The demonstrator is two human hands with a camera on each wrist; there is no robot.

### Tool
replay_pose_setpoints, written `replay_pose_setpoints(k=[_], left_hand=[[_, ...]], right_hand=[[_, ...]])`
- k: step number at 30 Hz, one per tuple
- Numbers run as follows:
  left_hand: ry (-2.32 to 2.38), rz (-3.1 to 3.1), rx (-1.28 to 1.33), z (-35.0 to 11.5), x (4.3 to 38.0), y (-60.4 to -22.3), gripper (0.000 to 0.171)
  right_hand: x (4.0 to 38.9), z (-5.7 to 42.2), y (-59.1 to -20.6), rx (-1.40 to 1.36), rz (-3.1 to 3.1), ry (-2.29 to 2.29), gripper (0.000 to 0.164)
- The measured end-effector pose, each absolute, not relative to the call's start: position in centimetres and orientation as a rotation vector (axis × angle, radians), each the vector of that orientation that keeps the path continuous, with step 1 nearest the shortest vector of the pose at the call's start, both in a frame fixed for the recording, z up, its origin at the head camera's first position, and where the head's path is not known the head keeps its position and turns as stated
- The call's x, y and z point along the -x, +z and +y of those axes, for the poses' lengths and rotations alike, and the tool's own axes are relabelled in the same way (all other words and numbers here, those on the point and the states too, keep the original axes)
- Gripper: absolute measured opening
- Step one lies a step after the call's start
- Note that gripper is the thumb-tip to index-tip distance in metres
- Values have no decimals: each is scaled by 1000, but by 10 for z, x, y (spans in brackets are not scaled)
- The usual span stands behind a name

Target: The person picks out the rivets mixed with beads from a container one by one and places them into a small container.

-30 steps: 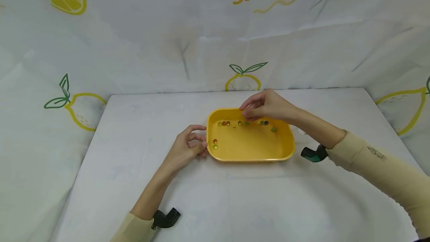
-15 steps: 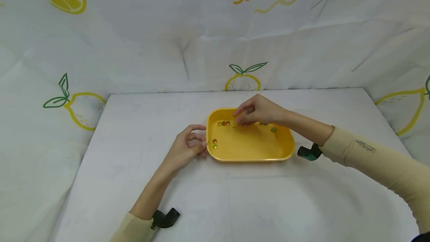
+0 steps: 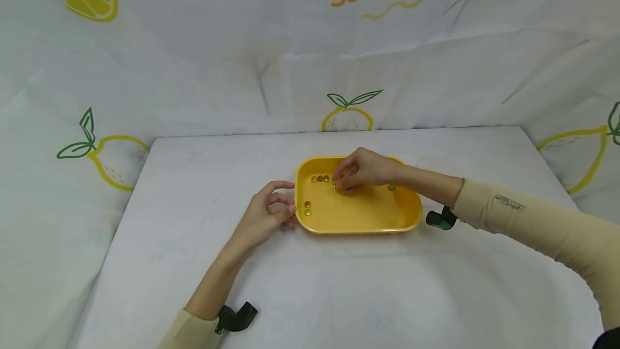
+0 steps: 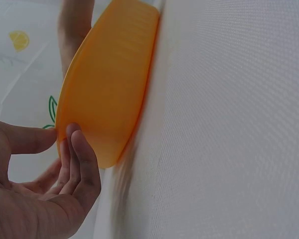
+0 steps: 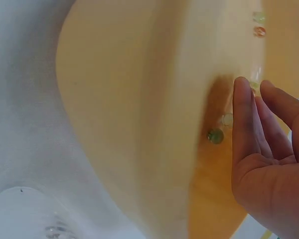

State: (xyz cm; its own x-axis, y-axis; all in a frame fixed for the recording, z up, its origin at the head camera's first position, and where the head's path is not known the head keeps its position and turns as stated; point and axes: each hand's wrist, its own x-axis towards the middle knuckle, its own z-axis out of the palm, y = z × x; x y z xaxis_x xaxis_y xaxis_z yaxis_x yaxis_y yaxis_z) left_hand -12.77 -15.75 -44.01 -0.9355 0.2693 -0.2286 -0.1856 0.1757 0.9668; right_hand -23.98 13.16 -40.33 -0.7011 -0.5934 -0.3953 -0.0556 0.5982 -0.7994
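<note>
On the white table stands a yellow tray holding small glassy beads. A short row of green and orange beads lies by its back left, and an orange and a green bead near the left wall. My left hand touches the outside of the tray's left wall with bent, relaxed fingers. My right hand reaches into the tray, its fingertips right beside a tiny gold piece. In the right wrist view a gap shows between thumb and forefinger. A dark green bead lies near that hand.
A clear round object lies on the table in the right wrist view, only partly shown. A white cloth printed with lemons hangs behind the table. Another green bead sits at the tray's right, just below my right forearm.
My right hand has moved left and lower into the tray, from above the back beads to beside the gold piece. The left hand and tray keep their place.
</note>
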Motion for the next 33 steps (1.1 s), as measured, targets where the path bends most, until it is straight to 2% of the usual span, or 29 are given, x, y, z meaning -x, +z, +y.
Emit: replay_pose_setpoints(k=[18, 33], left_hand=[[1831, 2081, -94, -159, 129, -440, 50], [1837, 2075, -82, -159, 128, -439, 50]], right_hand=[[235, 125, -408, 544, 2201, -932, 25], [233, 123, -414, 553, 2197, -935, 11]])
